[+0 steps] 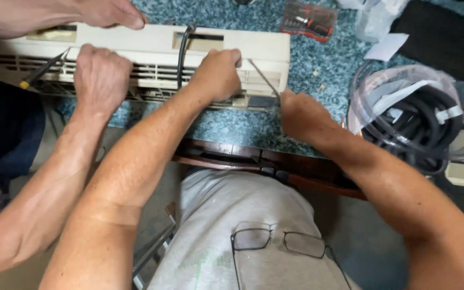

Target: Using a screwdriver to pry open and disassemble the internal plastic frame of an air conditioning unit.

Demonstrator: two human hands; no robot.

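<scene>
A long cream air conditioner [151, 45] lies across the far side of the bench [253, 126], which has a blue speckled top. Its slotted front faces the person.

The person's left hand [218, 72] is curled tight on the front grille, just right of a black cable [181, 59] that runs down over the unit. The fingers are closed on the plastic edge.

The right hand [302, 115] is at the near edge of the bench, below the right end of the unit. It is closed around the handle of a thin metal tool [264, 79]. The tool slants up and left, and its tip touches the right end of the grille.

Two other hands belong to a co-worker on the left. One fist [100, 75] presses on the grille, and the other hand [111, 13] rests on top of the unit. A screwdriver [44, 69] sticks into the slots near the left end.

A coil of hoses [420, 118] in a clear bag sits at the right edge of the bench. A small red tool box [308, 20] lies at the far edge. Glasses [277, 241] hang on the person's grey shirt.
</scene>
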